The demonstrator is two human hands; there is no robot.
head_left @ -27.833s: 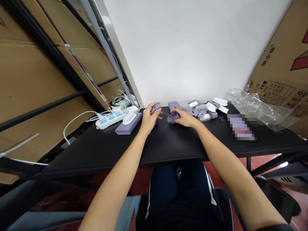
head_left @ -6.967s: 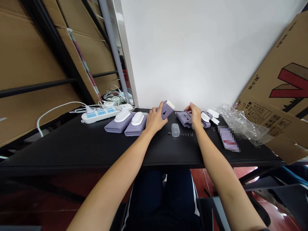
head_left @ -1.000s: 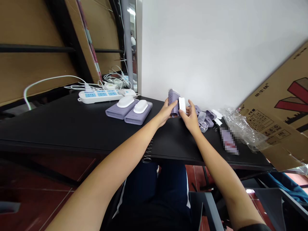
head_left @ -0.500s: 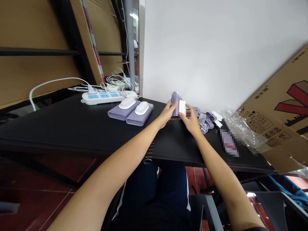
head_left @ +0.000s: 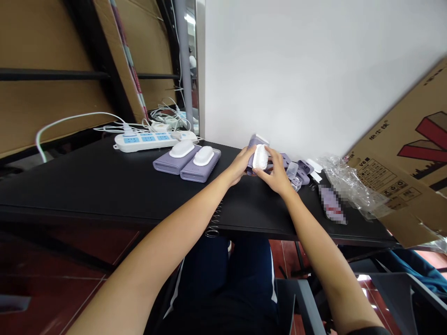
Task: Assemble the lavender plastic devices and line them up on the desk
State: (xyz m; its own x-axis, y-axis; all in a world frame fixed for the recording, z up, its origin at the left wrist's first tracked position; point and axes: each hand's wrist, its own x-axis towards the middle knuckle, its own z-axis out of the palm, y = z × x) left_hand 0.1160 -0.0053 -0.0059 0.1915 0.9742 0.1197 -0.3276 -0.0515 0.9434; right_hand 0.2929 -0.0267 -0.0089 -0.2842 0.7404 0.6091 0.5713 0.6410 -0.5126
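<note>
Over the far part of the black table, my left hand (head_left: 240, 166) is closed round a purple plastic case (head_left: 257, 138), which is tilted. My right hand (head_left: 277, 175) grips a white oval brush (head_left: 260, 157) by its edges, thumb below and fingers on its right side. The brush lies against the front of the case, and I cannot tell whether they are joined. To the left, two similar purple cases (head_left: 166, 163) lie flat side by side, each topped by a white oval brush (head_left: 204, 156).
A white power strip (head_left: 153, 140) with cables stands behind the flat cases. Purple and clear parts (head_left: 303, 168) are heaped right of my hands, near crumpled clear plastic (head_left: 356, 186) and a leaning cardboard box (head_left: 394, 172). A metal coil (head_left: 212, 230) sits at the table's front edge.
The held case and brush have been tilted and turned, so the brush's broad white side faces me more. Both hands remain on them. The view has shifted slightly.
</note>
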